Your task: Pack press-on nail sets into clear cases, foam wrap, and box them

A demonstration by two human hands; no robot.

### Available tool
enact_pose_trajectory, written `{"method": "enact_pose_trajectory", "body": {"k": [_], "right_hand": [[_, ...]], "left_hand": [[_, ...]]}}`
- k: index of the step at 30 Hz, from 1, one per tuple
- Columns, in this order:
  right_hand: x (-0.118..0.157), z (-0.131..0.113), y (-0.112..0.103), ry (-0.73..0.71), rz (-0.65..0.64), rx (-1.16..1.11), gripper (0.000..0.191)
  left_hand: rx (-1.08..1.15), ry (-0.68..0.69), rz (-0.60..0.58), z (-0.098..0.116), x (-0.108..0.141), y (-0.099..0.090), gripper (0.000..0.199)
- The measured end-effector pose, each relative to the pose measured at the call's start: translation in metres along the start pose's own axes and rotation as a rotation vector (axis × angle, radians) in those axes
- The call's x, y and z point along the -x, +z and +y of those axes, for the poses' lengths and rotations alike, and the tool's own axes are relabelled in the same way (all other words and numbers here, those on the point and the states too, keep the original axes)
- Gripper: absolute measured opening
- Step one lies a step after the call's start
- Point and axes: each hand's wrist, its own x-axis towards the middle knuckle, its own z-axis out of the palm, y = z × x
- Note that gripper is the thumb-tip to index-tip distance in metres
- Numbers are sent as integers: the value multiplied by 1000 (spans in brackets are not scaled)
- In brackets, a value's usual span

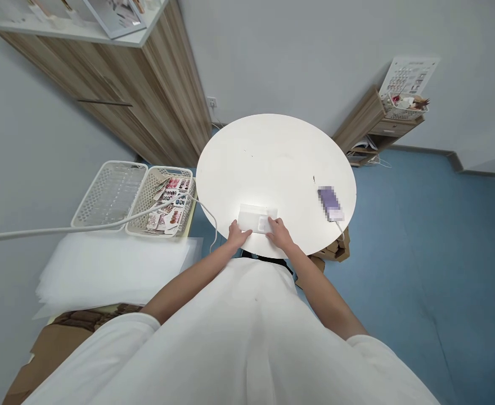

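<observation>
A flat, whitish, partly see-through rectangular packet (251, 219) lies at the near edge of the round white table (273, 152). Its exact kind I cannot make out. My left hand (238, 235) is closed on its left end, the thumb over the near edge. At the other end my right hand (279, 233) pinches the near right corner, beside a paler squarish patch. Both hands rest low over the tabletop, close to my body.
A blurred-out purple, phone-like item (330, 202) with a cable lies on the table's right. Left stand a basket of clear plastic pieces (88, 194), a basket of carded press-on nails (140, 216) and stacked translucent sheets (112, 264). A white cable (82, 229) crosses there.
</observation>
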Motion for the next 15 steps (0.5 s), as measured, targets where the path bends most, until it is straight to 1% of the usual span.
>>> {"method": "enact_pose_trajectory", "body": {"k": [2,3,4,6,8,9,11,13,15], "right_hand": [[2,0,2,-3,-5,-9,63],[2,-1,2,-5,-7,-15,63],[3,-1,2,-7,-9,-21,63],[2,-1,0,-4,-11,-35,62],[1,-1,-1,9,-14,-52,61],[1,-1,-2,18,-14,-61,61],[0,-1,-2,28,-11,-75,61],[-1,-1,-1,32,-4,-85,61],[0,-1,0,31,3,-94,61]], "left_hand": [[193,-145,-6,6,-3,-2,77],[267,-211,2,9,-5,-4,76],[300,-233,2,11,-6,-7,71],[296,-220,14,12,-8,-13,55],[244,-204,75,10,-9,-18,45],[220,-209,122,9,-9,-19,46],[223,-241,184,7,-10,-18,55],[299,-280,161,9,-10,-14,66],[415,-322,105,14,-11,-11,70]]}}
